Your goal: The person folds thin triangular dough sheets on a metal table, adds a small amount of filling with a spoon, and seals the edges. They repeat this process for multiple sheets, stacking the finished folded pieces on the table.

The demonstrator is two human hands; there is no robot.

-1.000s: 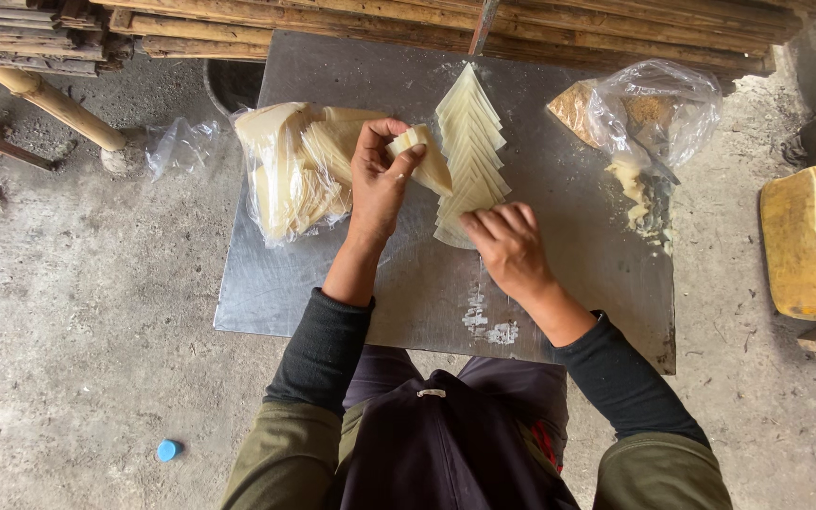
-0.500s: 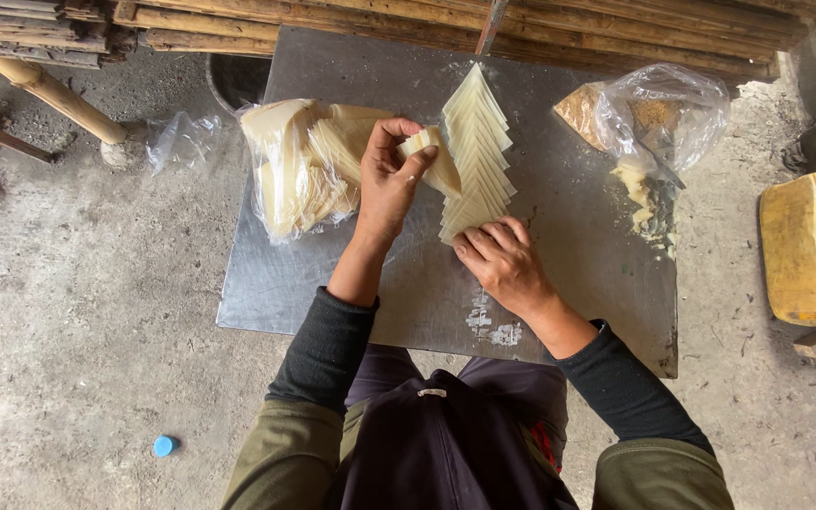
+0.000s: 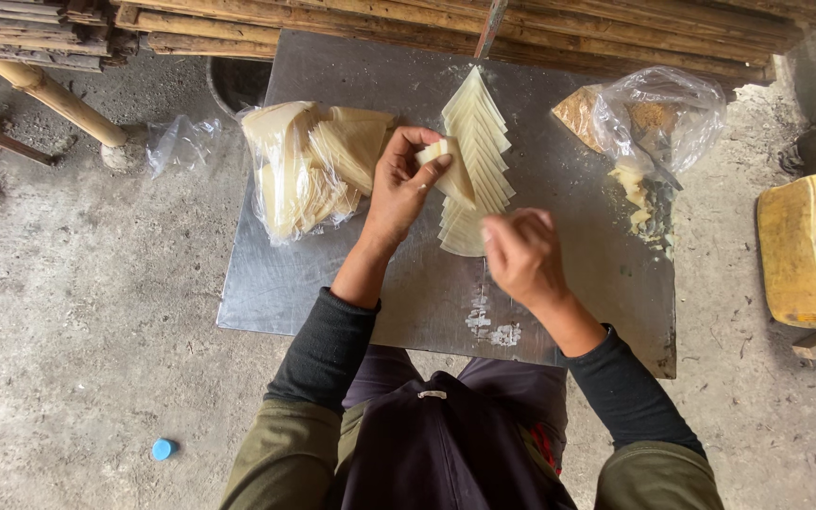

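near the middle of the frame, the left hand (image 3: 399,189) pinches a thin, pale sheet (image 3: 452,170) by its edge, fingers closed on it above the fanned stack (image 3: 476,142) on the counter (image 3: 578,283), while the right hand (image 3: 521,255) hovers loosely curled, holding nothing; the sheet looks light, limp and easily torn.

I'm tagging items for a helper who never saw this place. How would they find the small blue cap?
Start at the grey metal sheet lying on the concrete floor. Go past its near left corner, beside the person's left elbow. The blue cap is the only small round bright-blue thing there.
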